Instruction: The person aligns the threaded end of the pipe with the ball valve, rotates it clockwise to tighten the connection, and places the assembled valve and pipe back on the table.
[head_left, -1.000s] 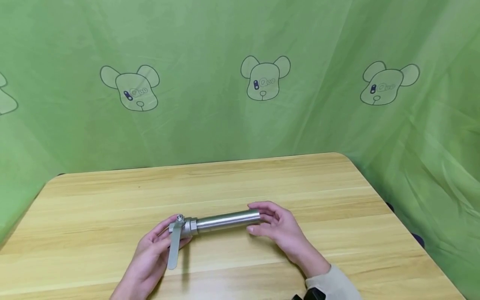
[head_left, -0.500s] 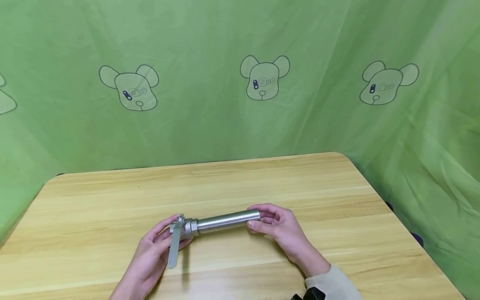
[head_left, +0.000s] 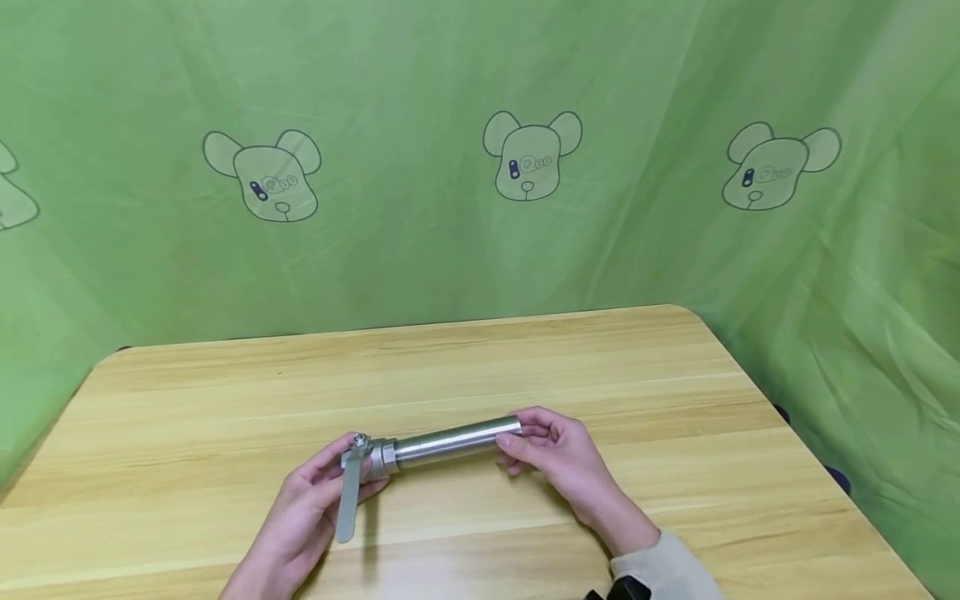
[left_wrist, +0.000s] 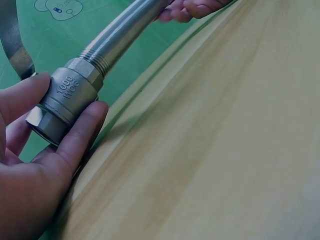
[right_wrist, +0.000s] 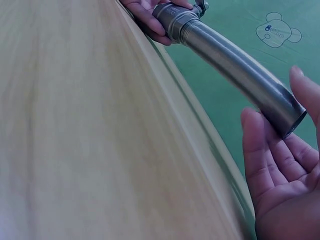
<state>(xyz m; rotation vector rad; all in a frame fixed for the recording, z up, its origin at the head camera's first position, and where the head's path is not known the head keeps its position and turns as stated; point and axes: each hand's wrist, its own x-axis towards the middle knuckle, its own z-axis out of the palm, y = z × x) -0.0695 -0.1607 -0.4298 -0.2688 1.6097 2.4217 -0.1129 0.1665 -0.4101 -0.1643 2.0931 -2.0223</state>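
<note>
A silver ball valve (head_left: 378,458) with a long flat lever handle (head_left: 349,500) is joined to a straight metal pipe (head_left: 457,440). In the left wrist view the valve (left_wrist: 70,95) reads "1000 WOG", and several bare threads show where the pipe (left_wrist: 117,42) enters it. My left hand (head_left: 296,508) grips the valve, thumb on one side and fingers on the other. At the pipe's free end, my right hand (head_left: 558,457) holds it loosely between thumb and fingers. The open end of the pipe (right_wrist: 250,75) faces the right palm.
Valve and pipe are held above a wood-grain table (head_left: 450,358) with rounded far corners. Behind and to the right hangs a green curtain (head_left: 405,250) printed with bear heads. A light sleeve (head_left: 663,567) with a black strap covers the right wrist.
My right thumb has moved up from below the pipe onto its end, while other fingertips now show beneath it. The left hand and valve have barely moved.
</note>
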